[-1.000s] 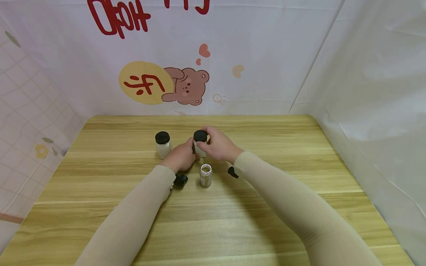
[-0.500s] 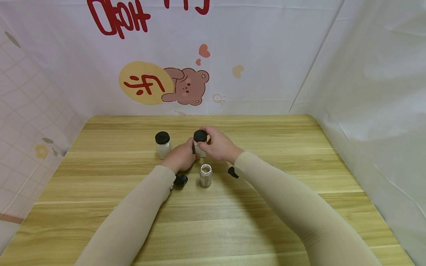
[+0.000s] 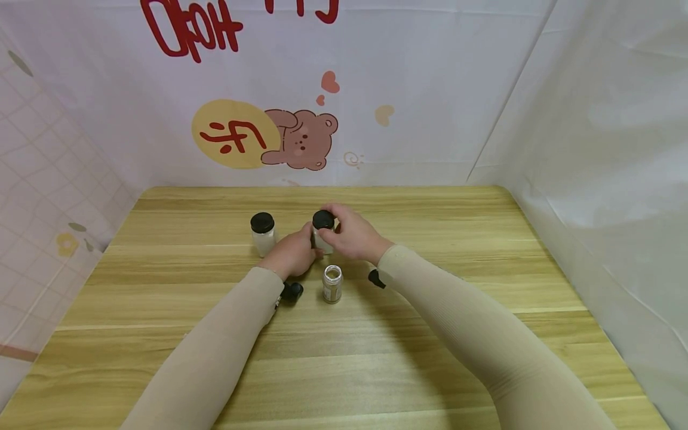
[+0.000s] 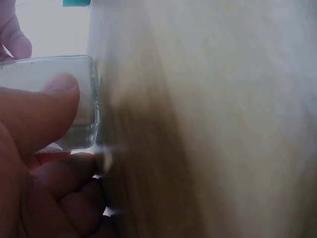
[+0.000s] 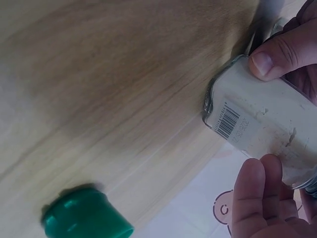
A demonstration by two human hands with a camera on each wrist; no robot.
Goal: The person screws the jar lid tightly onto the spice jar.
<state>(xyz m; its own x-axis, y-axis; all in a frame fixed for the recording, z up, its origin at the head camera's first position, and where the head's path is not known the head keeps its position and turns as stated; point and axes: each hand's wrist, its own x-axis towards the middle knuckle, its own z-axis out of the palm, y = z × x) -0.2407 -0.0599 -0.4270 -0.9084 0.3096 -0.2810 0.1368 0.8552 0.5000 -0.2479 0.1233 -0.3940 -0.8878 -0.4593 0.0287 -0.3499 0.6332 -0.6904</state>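
In the head view, a square glass jar (image 3: 323, 243) with a black lid (image 3: 323, 219) stands near the middle of the table. My left hand (image 3: 292, 254) grips its body low down, with the thumb (image 4: 57, 101) across the glass in the left wrist view. My right hand (image 3: 355, 236) holds the lid from the right, thumb in front and index finger behind. Pale powder and a barcode label (image 5: 228, 121) show on the jar in the right wrist view. A second black-lidded jar (image 3: 264, 236) stands just left of my left hand.
A small uncovered glass jar (image 3: 332, 288) stands in front of both hands. Beside the gripped jar, a green cap (image 5: 84, 213) lies on the wooden table (image 3: 333, 370). White printed curtains (image 3: 419, 89) close off the back and sides.
My right hand's fingers have shifted very slightly around the lid. The jars and my left hand have stayed in place.
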